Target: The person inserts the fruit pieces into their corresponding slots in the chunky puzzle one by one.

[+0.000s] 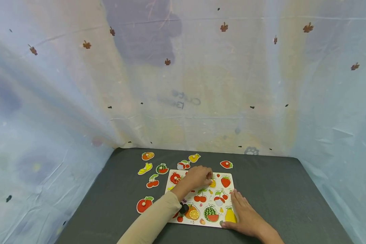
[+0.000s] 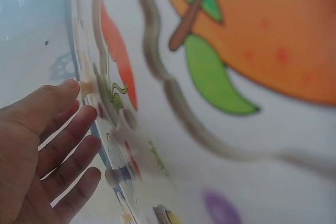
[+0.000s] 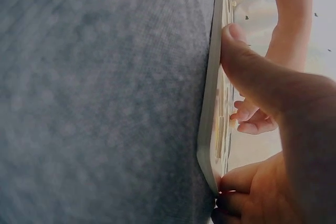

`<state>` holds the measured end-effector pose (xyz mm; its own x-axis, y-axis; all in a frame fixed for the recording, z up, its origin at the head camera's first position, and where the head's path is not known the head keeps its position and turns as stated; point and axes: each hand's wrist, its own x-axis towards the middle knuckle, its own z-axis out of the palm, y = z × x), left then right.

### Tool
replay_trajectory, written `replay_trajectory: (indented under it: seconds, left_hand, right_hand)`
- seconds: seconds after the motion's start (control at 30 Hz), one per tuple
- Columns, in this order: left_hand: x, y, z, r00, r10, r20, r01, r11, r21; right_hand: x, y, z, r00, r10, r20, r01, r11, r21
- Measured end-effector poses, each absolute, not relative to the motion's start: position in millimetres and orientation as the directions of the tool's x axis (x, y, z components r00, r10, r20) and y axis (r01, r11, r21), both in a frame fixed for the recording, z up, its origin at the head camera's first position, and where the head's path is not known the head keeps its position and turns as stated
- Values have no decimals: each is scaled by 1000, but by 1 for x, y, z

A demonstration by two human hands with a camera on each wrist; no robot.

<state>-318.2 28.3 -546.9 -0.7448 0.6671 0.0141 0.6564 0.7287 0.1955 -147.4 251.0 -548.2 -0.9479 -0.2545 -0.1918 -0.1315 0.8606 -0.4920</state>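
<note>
Left of the puzzle board (image 1: 216, 225), loose fruit pieces such as the red one (image 1: 141, 207) lie on the tabletop (image 1: 262, 183). Over the board's far half, your left hand (image 1: 197, 178) pinches a small knob (image 2: 86, 87) near a yellow fruit (image 1: 212, 183); the knob sits right at its fingertips, far nearer than your right hand (image 1: 248, 218), which rests spread along the board's right edge, thumb by its near corner.
</note>
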Motion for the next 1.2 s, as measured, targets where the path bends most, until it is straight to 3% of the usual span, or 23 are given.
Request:
replay_trajectory:
  seconds: [0.4, 0.73, 1.2]
  left_hand:
    - [-312, 4, -549, -741, 670, 52, 658, 708, 256]
    - [-307, -37, -534, -780, 625, 33, 605, 739, 296]
    - [-296, -88, -540, -785, 616, 65, 609, 748, 265]
  right_hand:
    - [-149, 252, -545, -942, -280, -184, -159, 857, -490]
    - [-156, 257, -528, -938, -282, -203, -130, 827, -547]
    - [-176, 263, -516, -958, -262, -117, -167, 842, -513]
